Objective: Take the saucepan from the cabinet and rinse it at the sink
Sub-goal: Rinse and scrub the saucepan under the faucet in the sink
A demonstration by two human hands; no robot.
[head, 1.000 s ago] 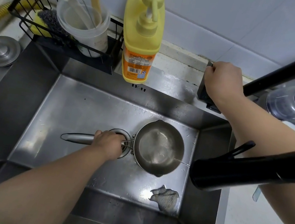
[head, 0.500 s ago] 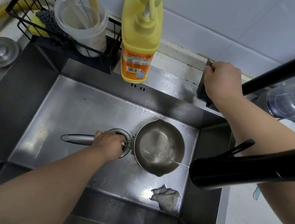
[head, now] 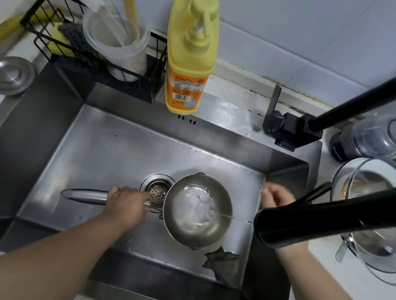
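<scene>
Against white wall tiles, a steel sink (head: 105,152): left hand (head: 126,205) fingers grip the saucepan (head: 197,209); right hand (head: 277,196), at 3 o'clock, loosely open, empty.

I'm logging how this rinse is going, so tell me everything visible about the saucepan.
The saucepan is small, round, bare shiny metal, with a pouring lip on its rim and a long hollow-looking metal handle. It sits upright low in the sink, beside the drain strainer, holding shallow rippling water. The left hand grips the handle near the bowl.
</scene>
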